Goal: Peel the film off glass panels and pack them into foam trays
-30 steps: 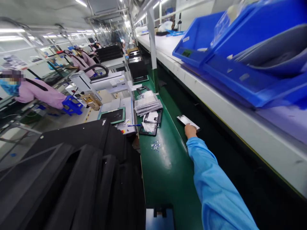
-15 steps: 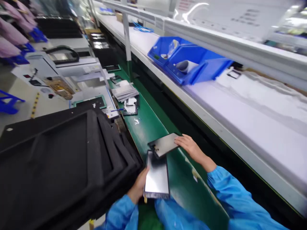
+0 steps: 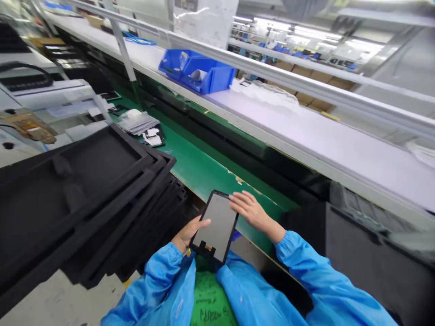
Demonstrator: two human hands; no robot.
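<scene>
A tablet screen panel (image 3: 219, 217), grey in the middle with a black frame and a small gold connector at its lower end, is tilted above my lap. My left hand (image 3: 190, 230) is closed on its left edge, thumb lying across the grey face. At the upper right edge, my right hand (image 3: 249, 209) rests its fingers over the frame; its thumb is hidden. Only one panel shows; whether another lies beneath it I cannot tell.
Black trays (image 3: 102, 154) are stacked unevenly at my left. A green bench (image 3: 193, 170) carries a pile of thin grey sheets (image 3: 137, 122). Blue bins (image 3: 199, 72) stand on the white conveyor (image 3: 272, 120). More black trays (image 3: 374, 258) are at the right.
My view has swung to the right. The two panels, which were apart at an angle, now appear as one. Both hands are now at this panel, close to my body.
</scene>
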